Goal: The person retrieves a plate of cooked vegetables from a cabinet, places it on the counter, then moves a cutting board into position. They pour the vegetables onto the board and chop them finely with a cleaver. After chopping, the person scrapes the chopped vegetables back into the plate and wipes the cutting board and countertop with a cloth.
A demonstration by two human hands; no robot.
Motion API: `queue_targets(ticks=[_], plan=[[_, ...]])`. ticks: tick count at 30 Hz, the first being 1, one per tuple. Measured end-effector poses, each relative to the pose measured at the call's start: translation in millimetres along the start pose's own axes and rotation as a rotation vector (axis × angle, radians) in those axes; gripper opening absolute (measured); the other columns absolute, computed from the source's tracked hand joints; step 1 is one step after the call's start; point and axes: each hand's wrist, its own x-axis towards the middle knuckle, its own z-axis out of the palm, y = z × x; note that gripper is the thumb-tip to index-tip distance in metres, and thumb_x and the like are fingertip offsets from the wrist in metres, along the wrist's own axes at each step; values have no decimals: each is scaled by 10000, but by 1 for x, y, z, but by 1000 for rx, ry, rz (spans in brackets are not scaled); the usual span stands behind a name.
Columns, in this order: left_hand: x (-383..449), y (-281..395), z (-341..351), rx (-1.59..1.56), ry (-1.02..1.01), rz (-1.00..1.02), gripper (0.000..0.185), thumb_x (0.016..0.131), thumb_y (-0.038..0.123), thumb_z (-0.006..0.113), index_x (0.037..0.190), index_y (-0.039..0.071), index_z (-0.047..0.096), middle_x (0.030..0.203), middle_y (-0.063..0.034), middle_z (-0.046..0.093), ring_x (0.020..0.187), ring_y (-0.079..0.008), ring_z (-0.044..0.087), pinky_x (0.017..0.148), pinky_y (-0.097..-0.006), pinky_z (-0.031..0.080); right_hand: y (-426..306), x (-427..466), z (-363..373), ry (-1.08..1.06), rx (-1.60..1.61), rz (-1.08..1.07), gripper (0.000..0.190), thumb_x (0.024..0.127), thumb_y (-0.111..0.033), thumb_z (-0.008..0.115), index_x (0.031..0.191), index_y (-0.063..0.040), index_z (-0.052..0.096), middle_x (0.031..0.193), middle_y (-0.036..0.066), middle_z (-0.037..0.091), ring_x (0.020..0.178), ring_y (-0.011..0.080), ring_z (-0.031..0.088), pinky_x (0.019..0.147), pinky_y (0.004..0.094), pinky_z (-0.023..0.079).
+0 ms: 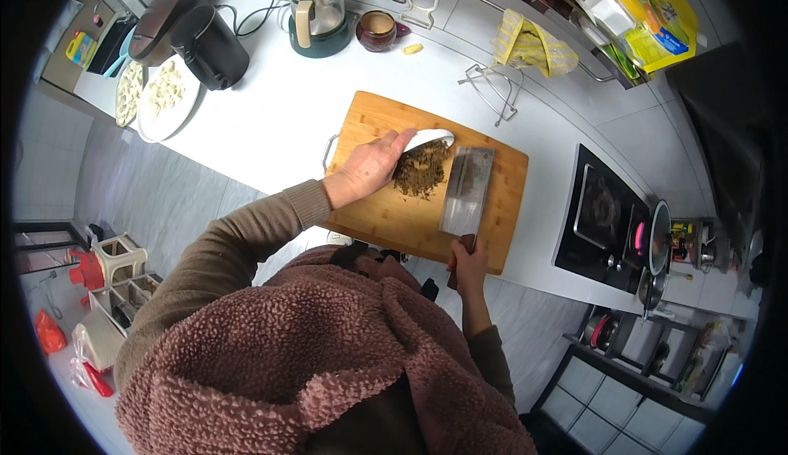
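On the wooden cutting board (369, 113) lies a heap of dark brown chopped food (422, 169), which I cannot name more exactly. My left hand (369, 166) holds a small white bowl (431, 137) tilted at the heap's far edge. My right hand (469, 264) grips the handle of a cleaver (468, 190). Its wide steel blade is over the board just right of the heap; whether the blade touches the board I cannot tell.
Left on the white counter (265, 104) are plates of dumplings (165, 95) and a black pitcher-like container (212, 49). Behind the board stand a glass kettle (317, 12), a brown jar (376, 30) and a wire rack (492, 89). A black cooktop (600, 215) is at right.
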Motion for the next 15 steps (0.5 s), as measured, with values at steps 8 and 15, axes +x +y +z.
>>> queue_targets(ticks=[8, 15], plan=[[-8, -5, -15, 272, 39, 331, 754, 826, 28, 651, 1529, 162, 414, 1169, -92, 603, 929, -240, 629, 701, -310, 590, 1, 2, -3, 60, 12, 23, 116, 951, -119, 653, 937, -53, 558, 674, 25, 541, 504, 121, 528, 444, 285, 455], [-20, -32, -8, 153, 216, 268, 692, 813, 39, 680, 1467, 179, 506, 1152, -67, 617, 922, -219, 620, 738, -293, 582, -3, 3, -5, 85, -1, 19, 114, 951, -108, 659, 926, -55, 562, 647, 23, 543, 479, 132, 523, 437, 296, 451]])
